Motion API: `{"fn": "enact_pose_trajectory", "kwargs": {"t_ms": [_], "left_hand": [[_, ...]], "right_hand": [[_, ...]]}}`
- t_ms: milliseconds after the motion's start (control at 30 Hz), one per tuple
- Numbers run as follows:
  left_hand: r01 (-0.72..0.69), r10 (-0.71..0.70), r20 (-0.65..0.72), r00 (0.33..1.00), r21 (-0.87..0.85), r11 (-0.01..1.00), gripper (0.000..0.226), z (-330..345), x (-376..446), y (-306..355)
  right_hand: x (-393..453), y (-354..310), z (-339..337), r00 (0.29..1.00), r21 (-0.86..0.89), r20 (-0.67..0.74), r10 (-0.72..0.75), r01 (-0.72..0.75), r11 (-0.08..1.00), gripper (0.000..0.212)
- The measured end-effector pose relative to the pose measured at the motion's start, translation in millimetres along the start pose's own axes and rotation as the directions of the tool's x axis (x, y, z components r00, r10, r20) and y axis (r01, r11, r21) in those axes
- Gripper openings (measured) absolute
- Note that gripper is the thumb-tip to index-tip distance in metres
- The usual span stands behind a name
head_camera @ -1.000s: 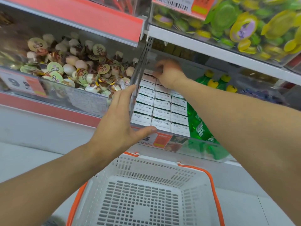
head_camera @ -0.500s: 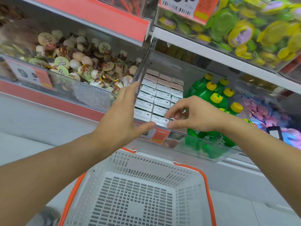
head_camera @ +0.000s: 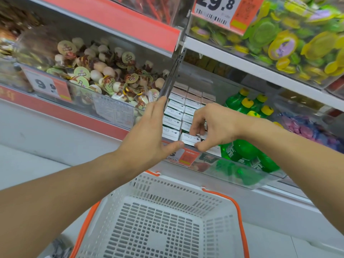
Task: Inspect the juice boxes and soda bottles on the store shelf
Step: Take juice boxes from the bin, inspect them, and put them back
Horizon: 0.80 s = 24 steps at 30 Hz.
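At mid-frame the right hand (head_camera: 216, 127) pinched the front juice box (head_camera: 189, 140) between curled fingers and thumb, at the front edge of the rows of juice boxes (head_camera: 178, 112). The left hand (head_camera: 149, 135), fingers straight, rested against the clear shelf guard (head_camera: 232, 174). Green soda bottles (head_camera: 245, 151) lay right of centre; a white basket (head_camera: 167, 220) sat at the bottom.

A shop aisle.
Price tag (head_camera: 221, 12) at 1 o'clock on stocked shelves (head_camera: 242, 61); shopping basket (head_camera: 162, 220) at 6 o'clock.
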<state>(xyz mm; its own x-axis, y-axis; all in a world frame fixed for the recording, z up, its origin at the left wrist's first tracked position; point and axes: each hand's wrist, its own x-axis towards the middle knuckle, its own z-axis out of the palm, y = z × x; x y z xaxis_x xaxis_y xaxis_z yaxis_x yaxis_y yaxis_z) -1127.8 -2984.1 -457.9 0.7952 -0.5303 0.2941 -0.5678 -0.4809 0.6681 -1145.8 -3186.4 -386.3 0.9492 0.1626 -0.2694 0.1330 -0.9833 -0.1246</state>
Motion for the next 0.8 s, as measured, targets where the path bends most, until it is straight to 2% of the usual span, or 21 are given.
{"fn": "enact_pose_trajectory", "kwargs": {"t_ms": [100, 167, 200, 267, 300, 367, 433, 500, 567, 700, 800], "left_hand": [[-0.003, 0.003, 0.019, 1.000, 0.009, 1.000, 0.106, -1, 0, 0], [0.002, -0.003, 0.012, 1.000, 0.069, 0.998, 0.102, -1, -2, 1], [-0.029, 0.032, -0.029, 0.999, 0.112, 0.993, 0.097, -1, -4, 3], [-0.176, 0.194, -0.117, 0.974, 0.149, 0.973, 0.080, -2, -5, 11], [-0.261, 0.275, -0.139, 0.951, 0.111, 0.959, 0.070, -3, -4, 16], [-0.319, 0.309, -0.089, 0.947, -0.151, 0.936, 0.052, -4, -4, 28], [-0.197, 0.243, 0.053, 0.969, -0.434, 0.879, 0.045, -3, -7, 40], [-0.062, 0.165, 0.130, 0.978, -0.572, 0.818, 0.041, 4, -9, 47], [0.040, 0.083, 0.154, 0.985, -0.661, 0.750, 0.040, 12, -15, 55], [0.219, -0.037, 0.262, 0.964, -0.714, 0.665, 0.038, 28, -32, 74], [0.271, -0.031, 0.358, 0.933, -0.646, 0.714, 0.037, 33, -39, 79]], "right_hand": [[-7, 1, -1, 0.998, 0.053, -0.057, -0.003, 0.006, 0.999, 0.031], [-19, 2, -9, 0.989, 0.146, -0.142, 0.037, -0.016, 0.989, 0.040], [-27, 2, -13, 0.978, 0.215, -0.198, 0.065, -0.021, 0.976, 0.042], [-45, 3, -19, 0.942, 0.356, -0.325, 0.079, 0.044, 0.933, 0.036], [-55, 3, -19, 0.915, 0.418, -0.397, 0.074, 0.108, 0.902, 0.033], [-74, 2, -12, 0.844, 0.552, -0.528, 0.092, 0.259, 0.792, 0.032], [-87, 1, 2, 0.771, 0.657, -0.613, 0.172, 0.376, 0.654, 0.030], [-97, 0, 23, 0.724, 0.742, -0.623, 0.296, 0.428, 0.516, 0.027], [-105, -6, 44, 0.727, 0.812, -0.564, 0.391, 0.402, 0.424, 0.033], [-122, -14, 72, 0.764, 0.909, -0.412, 0.497, 0.309, 0.280, 0.037], [-133, -11, 80, 0.798, 0.946, -0.324, 0.508, 0.260, 0.195, 0.038]]}}
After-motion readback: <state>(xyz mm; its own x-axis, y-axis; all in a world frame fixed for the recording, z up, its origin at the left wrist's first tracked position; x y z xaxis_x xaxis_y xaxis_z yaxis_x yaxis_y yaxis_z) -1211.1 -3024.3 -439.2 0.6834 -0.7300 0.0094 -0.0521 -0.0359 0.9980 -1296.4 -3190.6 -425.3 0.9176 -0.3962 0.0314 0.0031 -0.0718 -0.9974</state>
